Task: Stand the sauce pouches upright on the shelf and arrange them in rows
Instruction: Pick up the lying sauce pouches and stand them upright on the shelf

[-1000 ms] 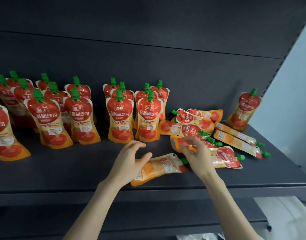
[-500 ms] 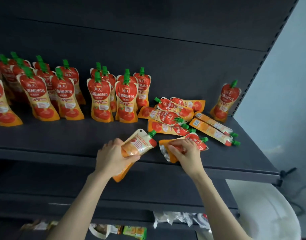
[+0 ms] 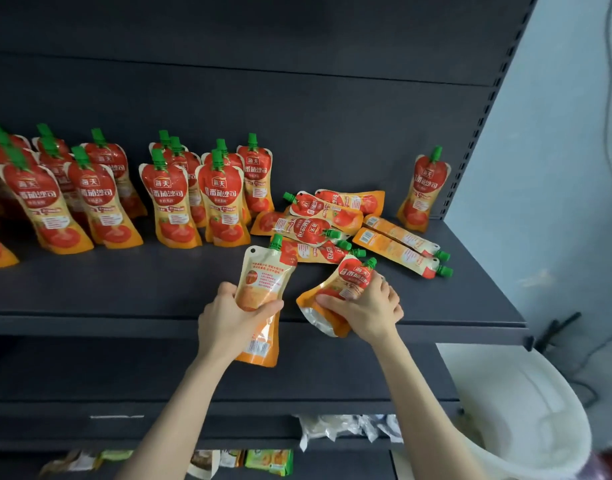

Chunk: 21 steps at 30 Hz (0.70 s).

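The left grip [image 3: 232,320] is wrapped round the waist of a tomato sauce pouch [image 3: 267,284] in the lower centre of the frame, its green cap up, its printed back facing out and its base hanging below the shelf's [image 3: 124,292] front edge. The right grip [image 3: 365,306] clasps a second pouch [image 3: 346,280], tilted with its cap toward the upper right and its silvery base over the edge. To do this step well, I judge each pouch should be turned label-forward, its gusset spread flat, then set down just right of the standing rows [image 3: 174,202] at centre left, caps in line. A heap of lying pouches [image 3: 318,225] sits just behind both grips and crowds that spot; a lone upright pouch [image 3: 424,188] leans at the far right. A white bin [image 3: 526,410] stands at lower right, with mixed packets [image 3: 270,460] on a lower shelf.
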### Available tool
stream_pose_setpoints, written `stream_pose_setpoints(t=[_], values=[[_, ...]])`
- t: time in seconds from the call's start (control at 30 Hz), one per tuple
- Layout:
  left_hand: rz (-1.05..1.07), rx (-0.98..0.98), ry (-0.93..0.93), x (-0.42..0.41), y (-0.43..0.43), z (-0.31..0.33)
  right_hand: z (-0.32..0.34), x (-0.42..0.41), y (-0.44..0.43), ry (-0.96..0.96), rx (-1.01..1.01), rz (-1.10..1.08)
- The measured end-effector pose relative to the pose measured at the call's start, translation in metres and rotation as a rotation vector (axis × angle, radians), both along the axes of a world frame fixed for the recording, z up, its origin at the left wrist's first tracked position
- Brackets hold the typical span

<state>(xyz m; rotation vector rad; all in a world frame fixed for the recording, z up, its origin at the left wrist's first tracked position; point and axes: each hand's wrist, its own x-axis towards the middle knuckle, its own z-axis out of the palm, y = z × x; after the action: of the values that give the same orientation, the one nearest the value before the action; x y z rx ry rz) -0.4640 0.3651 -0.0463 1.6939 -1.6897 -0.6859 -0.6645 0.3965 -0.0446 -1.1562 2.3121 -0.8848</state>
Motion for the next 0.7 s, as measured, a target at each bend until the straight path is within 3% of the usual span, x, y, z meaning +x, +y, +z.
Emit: stream_pose_setpoints(t=[0.27, 0.47, 0.57, 0.7], values=[[-0.001, 0.108, 0.161, 0.004, -0.004, 0.005, 0.009, -0.002, -0.006, -0.141, 0.01, 0.105], [-0.107, 0.242, 0.393, 0.015, 0.001, 0.008, -0.003, 0.009, 0.007, -0.422, -0.249, 0.1], [-0.145, 0.31, 0.553, 0.027, 0.004, 0.011, -0.006, 0.023, 0.01, -0.475, -0.366, 0.165], [-0.165, 0.253, 0.747, 0.057, -0.003, 0.019, 0.009, 0.051, -0.005, -0.557, -0.463, 0.296]])
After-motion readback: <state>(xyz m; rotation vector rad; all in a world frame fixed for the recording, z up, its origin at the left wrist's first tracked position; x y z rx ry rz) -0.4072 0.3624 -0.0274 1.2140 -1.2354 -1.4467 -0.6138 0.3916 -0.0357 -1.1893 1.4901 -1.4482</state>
